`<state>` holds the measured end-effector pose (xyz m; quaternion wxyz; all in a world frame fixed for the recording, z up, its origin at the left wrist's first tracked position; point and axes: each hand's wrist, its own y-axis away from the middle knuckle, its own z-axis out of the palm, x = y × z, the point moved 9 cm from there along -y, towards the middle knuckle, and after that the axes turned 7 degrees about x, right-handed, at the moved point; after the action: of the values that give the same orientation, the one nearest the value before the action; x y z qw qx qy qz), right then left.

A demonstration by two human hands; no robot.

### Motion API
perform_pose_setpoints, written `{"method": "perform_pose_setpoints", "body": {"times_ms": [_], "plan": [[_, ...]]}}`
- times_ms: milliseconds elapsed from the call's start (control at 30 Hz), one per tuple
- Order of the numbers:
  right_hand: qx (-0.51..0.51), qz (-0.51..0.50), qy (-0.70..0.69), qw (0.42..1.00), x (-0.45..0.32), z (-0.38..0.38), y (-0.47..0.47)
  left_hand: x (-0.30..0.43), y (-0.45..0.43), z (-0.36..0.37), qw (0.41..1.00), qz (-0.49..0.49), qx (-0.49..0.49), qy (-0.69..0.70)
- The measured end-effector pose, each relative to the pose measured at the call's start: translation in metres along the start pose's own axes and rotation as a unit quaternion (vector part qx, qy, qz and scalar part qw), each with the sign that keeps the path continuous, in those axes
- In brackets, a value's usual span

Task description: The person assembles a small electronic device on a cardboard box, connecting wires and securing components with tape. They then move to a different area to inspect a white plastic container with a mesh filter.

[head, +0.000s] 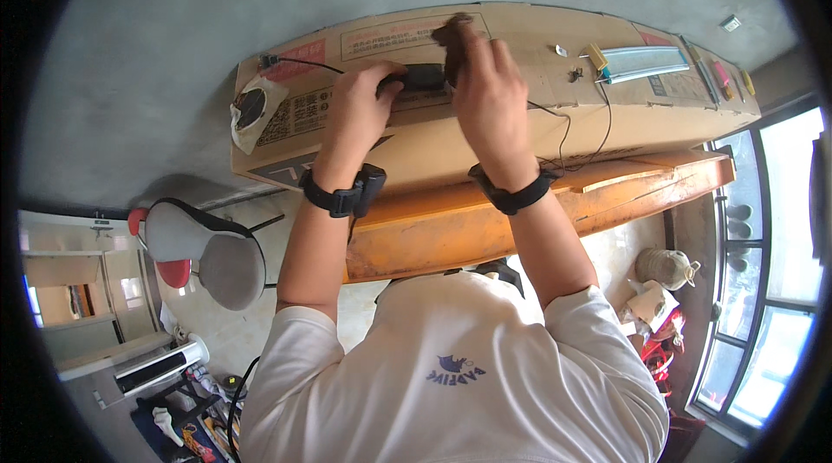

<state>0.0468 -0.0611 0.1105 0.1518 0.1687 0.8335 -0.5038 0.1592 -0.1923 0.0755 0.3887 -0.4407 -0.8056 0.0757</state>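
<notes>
My left hand [364,96] grips a black box-like device [424,78], probably a power adapter, above a long cardboard box [416,138]. From its left side a black cord [309,63] runs to a plug-like end [266,61]. In my right hand [492,89] is a crumpled dark brown cloth [453,41], bunched beside the device's right end; the fingertips are partly hidden. To the right of this hand, a thin dark cable [567,125] droops over the box's front edge.
An orange wooden bench [429,235] supports the box. On the box lie a blue-edged clear panel [643,65], a yellow block [595,56], a pink-handled tool [721,75] and a pale wrapper [276,96] around a dark round thing. A grey chair [201,252] stands left; windows [767,248] line the right.
</notes>
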Motion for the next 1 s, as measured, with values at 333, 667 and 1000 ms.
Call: {"method": "perform_pose_setpoints", "body": {"times_ms": [333,667,1000], "plan": [[-0.102,-0.154,0.086,0.979,-0.036,0.037,0.039,-0.021,0.010,0.011,0.991,-0.011,0.058,0.120],[-0.063,-0.076,0.072,0.993,-0.036,0.037,0.039,0.001,0.004,0.013,0.987,0.083,0.073,0.113],[-0.076,-0.100,0.042,0.991,-0.043,0.032,0.038,-0.009,0.003,0.013,0.982,0.059,0.012,0.181]]}}
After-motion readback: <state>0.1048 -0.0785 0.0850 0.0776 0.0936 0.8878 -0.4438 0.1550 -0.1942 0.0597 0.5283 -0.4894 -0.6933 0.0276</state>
